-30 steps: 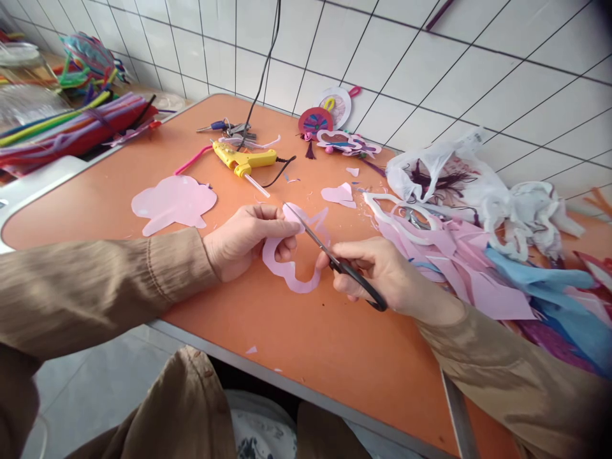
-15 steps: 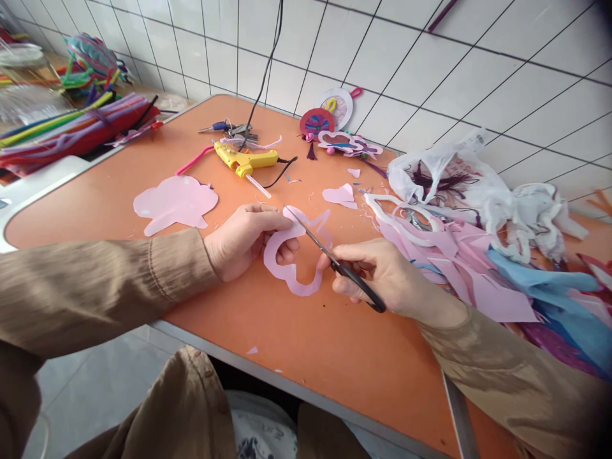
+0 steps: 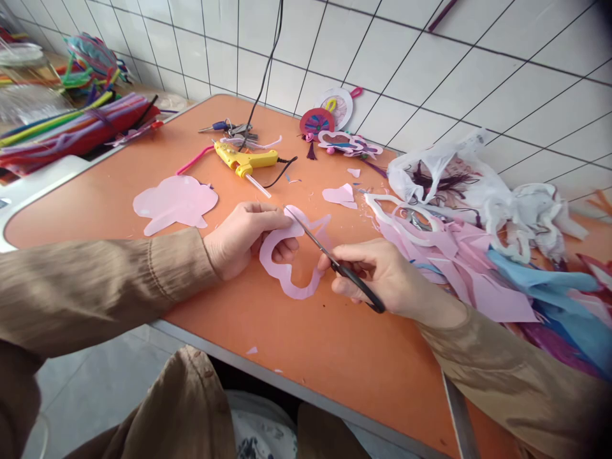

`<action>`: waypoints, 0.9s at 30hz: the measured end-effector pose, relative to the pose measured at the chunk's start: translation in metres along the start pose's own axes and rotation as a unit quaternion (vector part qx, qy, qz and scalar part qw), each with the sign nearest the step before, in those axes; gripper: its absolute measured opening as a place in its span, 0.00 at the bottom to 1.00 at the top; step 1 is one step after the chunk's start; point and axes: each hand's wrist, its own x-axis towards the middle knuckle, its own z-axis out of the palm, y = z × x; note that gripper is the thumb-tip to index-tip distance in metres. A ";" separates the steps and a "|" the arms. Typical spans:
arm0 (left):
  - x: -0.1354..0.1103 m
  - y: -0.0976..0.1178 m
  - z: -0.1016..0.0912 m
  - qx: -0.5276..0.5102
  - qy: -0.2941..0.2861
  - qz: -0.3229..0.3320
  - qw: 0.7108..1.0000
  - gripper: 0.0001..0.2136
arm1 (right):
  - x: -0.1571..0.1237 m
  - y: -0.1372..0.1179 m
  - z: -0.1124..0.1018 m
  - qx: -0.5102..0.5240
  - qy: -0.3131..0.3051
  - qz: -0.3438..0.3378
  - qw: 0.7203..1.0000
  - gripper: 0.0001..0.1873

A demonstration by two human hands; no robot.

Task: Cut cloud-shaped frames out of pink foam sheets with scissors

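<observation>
Left hand palm-down, forearm lying across orange counter edge, thumb and fingers pinched on upper end of pink looping paper outline. Outline hangs low over counter between both hands. Right hand curled closed around black-handled scissors, wrist angled in from right; blades point up-left, tip at pinched paper (blade gap too fine to judge). Yellow glue gun well beyond. Pink paper offcuts beside right hand.

One glue gun; held, one scissors, one pink outline.
</observation>
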 end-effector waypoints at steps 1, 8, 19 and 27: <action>0.000 0.000 0.000 -0.001 0.000 -0.001 1.000 0.11 | 0.000 0.000 0.000 -0.001 0.000 0.002 1.000 0.16; 0.000 -0.001 0.000 -0.005 -0.006 0.000 1.000 0.12 | 0.000 0.000 0.001 -0.007 0.003 -0.005 1.000 0.19; 0.000 -0.002 -0.003 0.029 -0.008 0.026 0.999 0.08 | -0.001 -0.002 0.002 -0.011 0.012 -0.002 1.000 0.19; -0.001 0.003 -0.005 0.068 0.014 0.061 0.996 0.07 | 0.000 -0.001 0.001 -0.009 0.016 -0.004 1.000 0.20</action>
